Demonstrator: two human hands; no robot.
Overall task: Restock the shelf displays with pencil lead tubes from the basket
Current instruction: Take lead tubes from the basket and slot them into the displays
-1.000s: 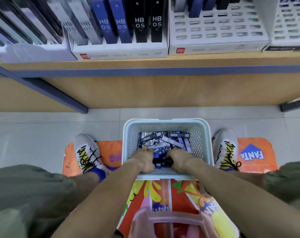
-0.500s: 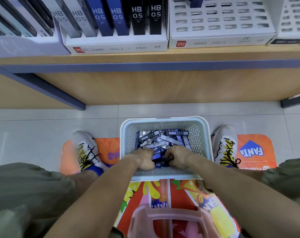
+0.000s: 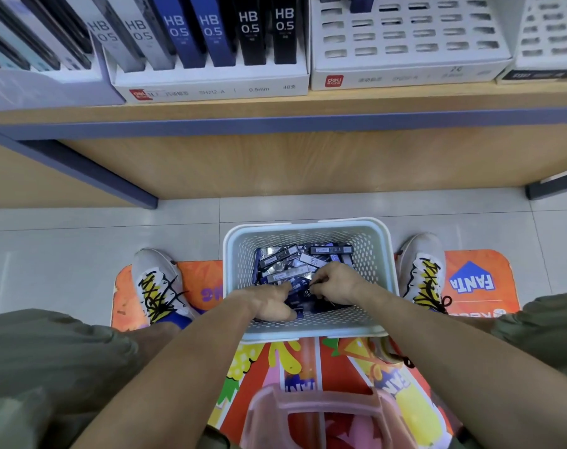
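Both hands, left hand (image 3: 273,303) and right hand (image 3: 335,283), fingers curled among loose pencil lead tubes (image 3: 288,265) in a perforated basket (image 3: 384,254) on an orange mat (image 3: 476,280) over pale floor tiles (image 3: 64,241), below half-stocked display boxes (image 3: 210,82) on the wooden shelf (image 3: 308,102).

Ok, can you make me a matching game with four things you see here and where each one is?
Things:
1. basket
2. black HB 0.5 tubes
3. left hand
4. orange mat

Places:
A. lying on the floor under the shoes
B. standing in a display box on the shelf
C. on the floor between the two shoes
D. down inside the basket among the tubes

Pairs: 1-C, 2-B, 3-D, 4-A
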